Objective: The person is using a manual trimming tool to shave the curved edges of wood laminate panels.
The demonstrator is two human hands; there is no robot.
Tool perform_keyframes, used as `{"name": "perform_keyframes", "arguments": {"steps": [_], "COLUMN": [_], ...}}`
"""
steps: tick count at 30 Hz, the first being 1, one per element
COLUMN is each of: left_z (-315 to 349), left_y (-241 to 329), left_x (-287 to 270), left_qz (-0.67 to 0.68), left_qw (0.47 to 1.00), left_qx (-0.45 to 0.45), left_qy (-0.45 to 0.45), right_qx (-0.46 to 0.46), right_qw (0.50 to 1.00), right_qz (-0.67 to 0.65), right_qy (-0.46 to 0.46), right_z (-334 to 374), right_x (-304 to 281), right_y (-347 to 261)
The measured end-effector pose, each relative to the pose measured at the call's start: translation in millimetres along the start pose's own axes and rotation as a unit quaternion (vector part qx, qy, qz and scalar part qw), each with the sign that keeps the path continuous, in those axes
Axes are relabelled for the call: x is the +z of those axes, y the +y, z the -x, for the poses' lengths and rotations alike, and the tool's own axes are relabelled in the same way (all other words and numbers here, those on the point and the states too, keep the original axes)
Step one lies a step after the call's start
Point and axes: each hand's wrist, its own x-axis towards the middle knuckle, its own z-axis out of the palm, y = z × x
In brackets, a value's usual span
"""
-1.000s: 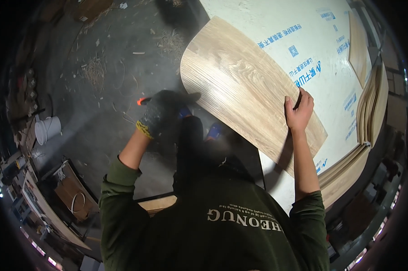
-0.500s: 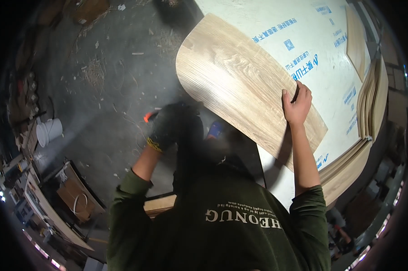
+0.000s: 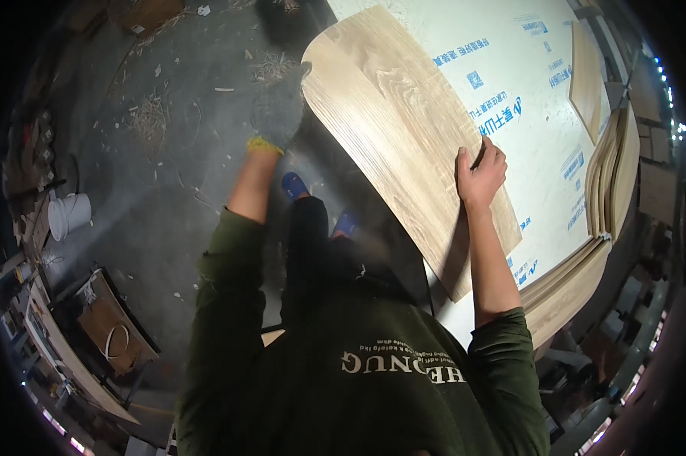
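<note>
A wood-grain panel [image 3: 403,129] with a rounded far end lies at a slant over a white printed board, its left side jutting past the board's edge. My bare right hand [image 3: 482,176] grips the panel's right edge, thumb on the top face and fingers curled over the side. My left hand [image 3: 278,106] wears a dark glove with a yellow cuff and is near the panel's far left corner. Motion smears its fingers, so I cannot tell whether it holds anything or touches the edge.
The white board [image 3: 540,91] bears blue print. Curved wood-grain pieces [image 3: 613,175] are stacked along its right side, with another panel [image 3: 586,80] beyond. Shavings [image 3: 149,121] litter the grey floor; a white bucket [image 3: 69,216] and leaning boards [image 3: 73,349] stand at left.
My gloved left hand has swung forward from near my body to the panel's far left corner. The panel has turned slightly clockwise, with my right hand still on its right edge.
</note>
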Motion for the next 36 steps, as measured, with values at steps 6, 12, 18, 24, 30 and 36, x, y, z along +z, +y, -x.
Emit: {"name": "perform_keyframes", "arguments": {"steps": [6,12,18,24,30,36], "left_z": [85.6,105.1,37.2,140.0,172.7,37.6], "left_y": [79.2,129.3,24.3,143.5,100.6,92.5], "left_x": [6.0,-12.1,15.4,24.3,38.1,21.9], "left_qz": [-0.074,0.178,-0.026,0.153,-0.093,0.200], "left_qw": [0.983,0.976,0.996,0.987,0.993,0.970], "left_qx": [0.129,0.054,-0.002,0.034,-0.046,-0.137], "left_qy": [0.105,-0.115,0.087,-0.015,-0.052,0.018], "right_qx": [0.007,0.029,0.024,0.044,-0.008,0.039], "right_qw": [1.000,1.000,1.000,0.999,0.997,0.999], "right_qz": [0.003,0.005,-0.011,-0.015,-0.062,-0.020], "right_qy": [-0.006,-0.005,-0.008,-0.003,0.036,-0.007], "right_z": [-2.0,1.0,-1.6,0.8,26.2,115.5], "right_x": [1.6,-0.8,3.2,-3.1,-29.5,-68.3], "right_y": [-3.6,6.3,-4.9,6.1,66.7,128.0]}}
